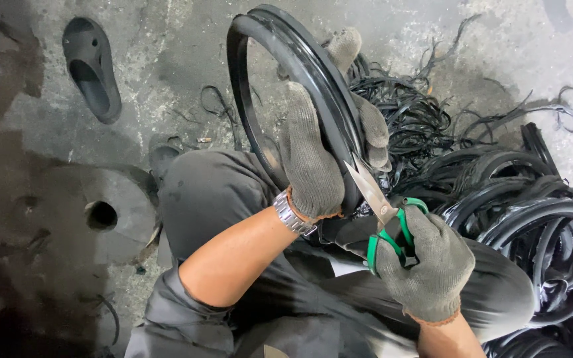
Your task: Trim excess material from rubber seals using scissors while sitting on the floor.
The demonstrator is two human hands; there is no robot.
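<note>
A seated worker in grey knitted gloves trims a black rubber ring (pixel 270 40) with green-handled scissors (pixel 386 219); the left hand (pixel 310 162) is wrapped around the ring's near edge, its fingers (pixel 366 122) curled over the rim and holding it upright above the knees; the right hand (pixel 429 268) has its fingers threaded through the scissor handles and closed around them, the steel blades drawn nearly together and set against the ring's rim just below the left fingers; a metal wristwatch (pixel 293 213) sits at the left wrist. Beyond the left fingers lies a tangle of thin black trimmings (pixel 412 113) on the concrete floor (pixel 167 40), a sign that a good deal of cutting appears to be done; to the right of the scissor hand, a heap of more black rings (pixel 538 225) is stacked, though whether those are finished or waiting cannot be told; on the ring in hand, the cut looks to be partway round, with most of the rim above the blades seemingly left to go. Far to the left of both hands, a dark sandal (pixel 91 66) and a round grey disc with a centre hole (pixel 97 212) rest on the floor.
</note>
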